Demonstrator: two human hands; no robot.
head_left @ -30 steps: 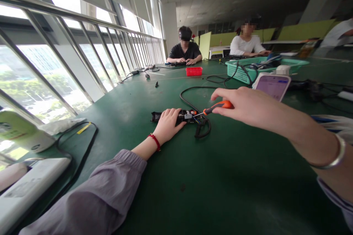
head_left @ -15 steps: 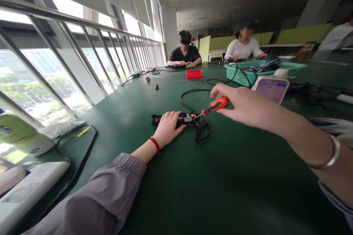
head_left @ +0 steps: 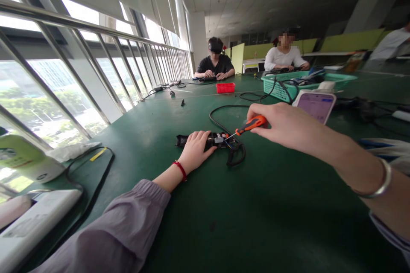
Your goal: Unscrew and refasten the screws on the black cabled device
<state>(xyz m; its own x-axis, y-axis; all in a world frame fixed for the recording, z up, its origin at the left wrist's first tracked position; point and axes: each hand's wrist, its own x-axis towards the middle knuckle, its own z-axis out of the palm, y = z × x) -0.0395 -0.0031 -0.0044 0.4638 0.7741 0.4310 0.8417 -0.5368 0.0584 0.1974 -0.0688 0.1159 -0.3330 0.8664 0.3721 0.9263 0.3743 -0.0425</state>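
Note:
My left hand [head_left: 196,148] is wrapped over a long black corded device [head_left: 183,140] lying on the green table, pressing it down. At its right end the housing is open, with metal parts and coloured wires [head_left: 228,140] exposed. In my right hand [head_left: 272,120] is a screwdriver [head_left: 251,124] with an orange and black handle, pinched between thumb and fingers. Its thin shaft slants down to the left, and the tip is at the exposed parts; whether it sits in a screw I cannot tell. A black cable [head_left: 244,153] loops beside the open end.
Behind my right hand a phone [head_left: 315,106] leans upright near a green basket [head_left: 275,87] of tools and cables. A red tray [head_left: 225,88] and a small black piece [head_left: 183,103] lie farther off. Two people [head_left: 215,62] work across the table. At left are a bottle [head_left: 25,158] and a white box [head_left: 38,213].
My right hand's fingers have closed in around the screwdriver handle, which was held more loosely before. The tip stays at the device's open end, and my left hand keeps its place.

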